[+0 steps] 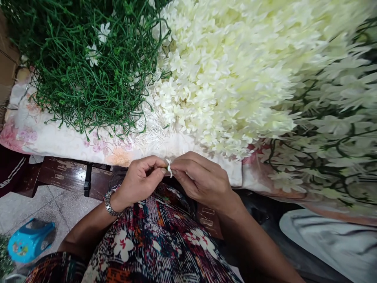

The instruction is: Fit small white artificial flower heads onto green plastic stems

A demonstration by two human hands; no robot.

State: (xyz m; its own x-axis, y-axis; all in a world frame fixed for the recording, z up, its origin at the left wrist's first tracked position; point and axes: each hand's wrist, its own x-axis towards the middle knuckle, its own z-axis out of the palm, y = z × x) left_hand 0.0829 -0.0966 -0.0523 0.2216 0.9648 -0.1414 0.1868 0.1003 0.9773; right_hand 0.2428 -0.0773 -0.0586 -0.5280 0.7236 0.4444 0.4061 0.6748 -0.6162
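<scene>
My left hand [141, 179], with a metal watch on its wrist, pinches a small green stem tip between thumb and forefinger; most of the stem is hidden. Close against it, my right hand [204, 179] has its fingers closed on a small white artificial flower [169, 168]. The flower sits between the two sets of fingertips, near the table's front edge. Beyond my left hand lies a tangled heap of green plastic stems [97, 78], with a few white flowers on it. A large pile of cream-white artificial blossoms [224, 78] spreads in front of my right hand.
A flower-patterned cloth [73, 141] covers the table. White thin pieces [150, 127] lie between the heaps. Stems bearing white flowers [332, 153] hang over the right side. A blue plastic stool [26, 243] stands on the tiled floor at lower left.
</scene>
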